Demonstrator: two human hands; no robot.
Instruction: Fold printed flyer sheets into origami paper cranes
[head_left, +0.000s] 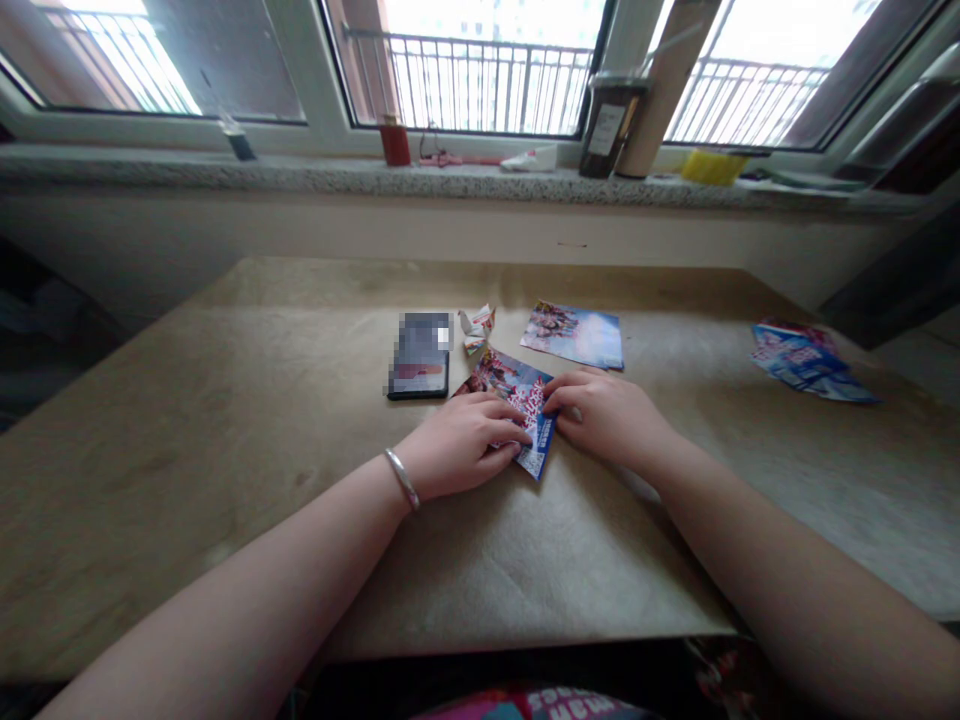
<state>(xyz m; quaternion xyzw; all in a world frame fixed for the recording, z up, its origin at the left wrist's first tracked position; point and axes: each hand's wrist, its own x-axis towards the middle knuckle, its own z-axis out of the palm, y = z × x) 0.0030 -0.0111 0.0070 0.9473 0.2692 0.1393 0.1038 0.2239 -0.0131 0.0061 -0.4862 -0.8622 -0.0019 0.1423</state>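
Observation:
A colourful printed sheet of paper lies turned at an angle on the table, a blue strip along its right edge. Across its lower left part rests my left hand, fingers stretched out flat over the print, a silver bangle on the wrist. My right hand has its fingers closed together at the sheet's right edge; whether the paper is folded there I cannot tell. Just beyond the sheet stands a small folded paper figure. To the left lies a dark phone-like device, its screen blurred.
Another printed sheet lies behind my right hand. A pile of printed papers sits at the table's far right. Along the stone windowsill stand a red container, a dark container and a yellow object.

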